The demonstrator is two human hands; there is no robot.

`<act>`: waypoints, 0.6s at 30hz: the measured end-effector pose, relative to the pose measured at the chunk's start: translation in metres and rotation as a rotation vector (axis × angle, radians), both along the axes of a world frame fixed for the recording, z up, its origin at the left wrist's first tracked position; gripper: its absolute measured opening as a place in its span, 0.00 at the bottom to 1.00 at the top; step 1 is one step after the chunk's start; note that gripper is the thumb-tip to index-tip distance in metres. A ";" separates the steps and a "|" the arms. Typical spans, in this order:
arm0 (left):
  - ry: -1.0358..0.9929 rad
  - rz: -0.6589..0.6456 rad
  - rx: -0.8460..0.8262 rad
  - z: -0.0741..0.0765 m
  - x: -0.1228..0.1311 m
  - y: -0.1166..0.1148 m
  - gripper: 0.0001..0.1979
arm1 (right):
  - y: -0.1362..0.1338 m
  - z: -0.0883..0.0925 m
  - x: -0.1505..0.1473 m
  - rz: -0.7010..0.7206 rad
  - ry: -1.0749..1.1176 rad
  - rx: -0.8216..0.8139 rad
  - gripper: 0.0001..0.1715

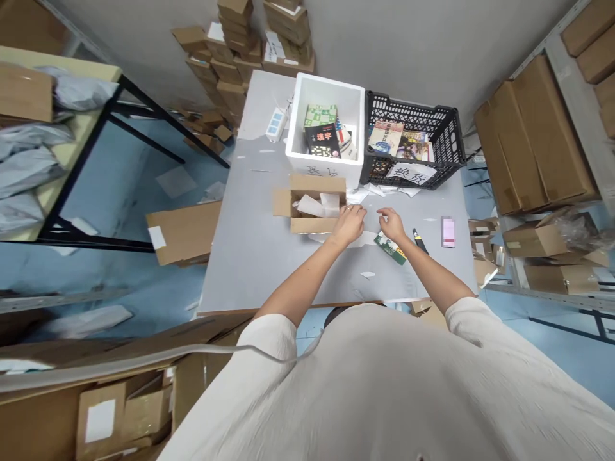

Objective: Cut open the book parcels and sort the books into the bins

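grey table [269, 250], shelves of cardboard boxes [533, 137], blue floor [122, 169]

— Where is the left grip [349, 221]?
— At the near right corner of an open carton [317, 184], against its flap. White paper [317, 205] lies inside. Whether it clasps anything, I can't tell.
— And the right grip [393, 224]?
— Just beside the left one, down on a white strip [368, 239] on the counter [259, 246]. A green packet [390, 248] lies just nearer the person, a black tool [419, 241] to its right, and a pink card [448, 232] further right.
— Beyond the grips?
— A white foam box [300, 115] and a black crate [451, 137], side by side, both holding books [323, 139].
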State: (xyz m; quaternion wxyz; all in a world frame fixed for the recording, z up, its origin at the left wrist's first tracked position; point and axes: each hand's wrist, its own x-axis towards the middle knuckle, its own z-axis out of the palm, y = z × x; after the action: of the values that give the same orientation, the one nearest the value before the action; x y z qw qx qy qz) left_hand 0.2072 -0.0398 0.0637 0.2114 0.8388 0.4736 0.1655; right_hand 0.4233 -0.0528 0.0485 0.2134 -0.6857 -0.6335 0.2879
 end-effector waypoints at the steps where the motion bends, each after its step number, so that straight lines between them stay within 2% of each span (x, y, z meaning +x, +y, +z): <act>1: 0.006 -0.028 -0.008 -0.002 0.010 -0.003 0.21 | -0.006 -0.003 0.012 -0.021 -0.009 -0.019 0.26; 5: 0.058 -0.119 -0.106 -0.018 0.049 -0.018 0.22 | -0.037 -0.022 0.055 -0.132 0.004 -0.116 0.25; 9: 0.188 -0.200 -0.253 -0.043 0.082 -0.042 0.26 | -0.076 -0.050 0.084 -0.251 0.067 -0.305 0.25; 13: 0.277 -0.254 -0.384 -0.073 0.103 -0.065 0.35 | -0.111 -0.077 0.098 -0.211 0.074 -0.411 0.28; 18: 0.400 -0.292 -0.479 -0.107 0.108 -0.078 0.44 | -0.136 -0.098 0.101 -0.072 0.074 -0.500 0.36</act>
State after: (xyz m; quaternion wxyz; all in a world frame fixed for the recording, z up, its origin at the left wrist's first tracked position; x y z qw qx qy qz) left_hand 0.3153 -0.1178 -0.0431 0.3269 0.8400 0.4062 -0.1500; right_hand 0.5243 -0.1886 -0.0493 0.0702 -0.7282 -0.5096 0.4529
